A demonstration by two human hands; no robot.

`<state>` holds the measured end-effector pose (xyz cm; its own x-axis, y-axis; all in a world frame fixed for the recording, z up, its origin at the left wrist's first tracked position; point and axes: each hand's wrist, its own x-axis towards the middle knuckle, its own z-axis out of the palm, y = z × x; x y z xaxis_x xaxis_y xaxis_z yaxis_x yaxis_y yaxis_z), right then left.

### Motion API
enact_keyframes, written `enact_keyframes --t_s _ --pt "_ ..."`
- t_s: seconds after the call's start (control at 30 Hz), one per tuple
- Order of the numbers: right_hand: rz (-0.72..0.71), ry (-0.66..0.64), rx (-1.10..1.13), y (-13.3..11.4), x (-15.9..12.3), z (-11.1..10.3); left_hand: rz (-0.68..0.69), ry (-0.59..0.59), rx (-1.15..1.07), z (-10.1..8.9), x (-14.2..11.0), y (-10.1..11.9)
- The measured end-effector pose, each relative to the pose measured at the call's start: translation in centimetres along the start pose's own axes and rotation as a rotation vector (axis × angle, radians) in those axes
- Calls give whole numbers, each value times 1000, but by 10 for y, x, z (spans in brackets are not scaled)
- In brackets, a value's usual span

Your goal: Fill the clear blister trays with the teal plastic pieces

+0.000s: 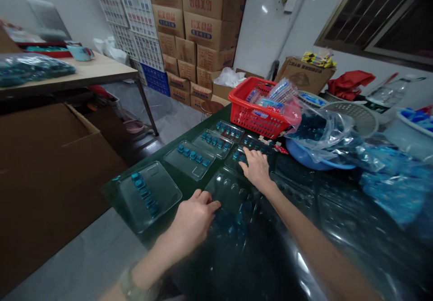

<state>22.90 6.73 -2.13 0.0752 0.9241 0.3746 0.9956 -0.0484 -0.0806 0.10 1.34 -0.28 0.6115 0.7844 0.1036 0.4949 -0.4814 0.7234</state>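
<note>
In the head view, best treat the step in hand, by the look of it, as settling small blue pieces (236, 155) into the moulded row of a clear tray (229, 163), just under the fingers of the right hand (256, 166). Lower each straight down, nudge it square with a fingertip, and lift away cleanly, so as not to drag its neighbours askew. Match the spacing to the full tray (167, 188) at the table's near left corner. Press lightly, for fear of tipping thin plastic on the slick table (176, 175), and steady the rim wherever possible. Now the right hand: reaching forward, palm down, index and thumb clearly parted, tips at or just over the pieces; cannot tell firm contact from a hover. Then the left hand (195, 213): resting lower, between the full tray and an unfilled tray (216, 184), fingers curled in, index and thumb pointing across close together near the unfilled tray's front edge. Cannot tell of anything pinched there, nor of any touch on that edge.
</note>
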Motion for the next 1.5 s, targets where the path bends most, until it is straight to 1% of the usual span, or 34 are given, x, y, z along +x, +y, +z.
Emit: enact_keyframes --t_s 0.1,0.13,0.17,0.23,0.3,0.37,0.4,0.47,0.53,0.57,0.67,0.77,0.83,0.93,1.07,1.17,1.27,1.33,1.43,1.5 --pt "-20 33 28 -8 -21 -20 -32 -150 235 1 3 6" --pt "-27 42 54 -10 -28 -27 -43 -180 288 0 4 7" --pt "-32 53 97 -12 -36 -33 -51 -187 319 -1 4 8" --pt "-32 73 246 -18 -52 -43 -56 -123 298 -4 5 8" --pt "-35 77 443 -28 -69 -53 -56 -5 144 -8 4 9" --pt "-57 52 623 -41 -84 -63 -82 67 -131 -11 3 11" --pt "-72 36 699 -47 -91 -67 -109 70 -298 -11 1 12" --pt "-94 9 811 -60 -100 -74 -173 28 -624 -9 -1 16" --pt "-105 11 869 -69 -106 -79 -227 -21 -877 -4 -4 20" --pt "-110 22 880 -72 -108 -81 -245 -37 -968 -2 -5 22" --pt "-119 97 860 -74 -112 -80 -290 -59 -1148 6 -8 27" --pt "-125 157 796 -72 -118 -77 -321 -58 -1251 10 -10 32" --pt "-129 167 775 -71 -122 -77 -318 -58 -1273 12 -12 35" --pt "-111 142 768 -72 -126 -80 -288 -82 -1246 14 -15 39" --pt "-52 61 807 -75 -129 -88 -259 -129 -1182 14 -19 38" --pt "52 -33 912 -75 -130 -93 -257 -186 -1161 12 -22 34" --pt "157 -128 1078 -72 -131 -92 -288 -270 -1234 10 -24 32" --pt "229 -161 1203 -69 -131 -90 -317 -305 -1295 11 -26 32" --pt "356 -204 1338 -66 -133 -84 -377 -313 -1370 18 -27 34" --pt "419 -266 1415 -66 -135 -78 -397 -260 -1430 25 -27 36"
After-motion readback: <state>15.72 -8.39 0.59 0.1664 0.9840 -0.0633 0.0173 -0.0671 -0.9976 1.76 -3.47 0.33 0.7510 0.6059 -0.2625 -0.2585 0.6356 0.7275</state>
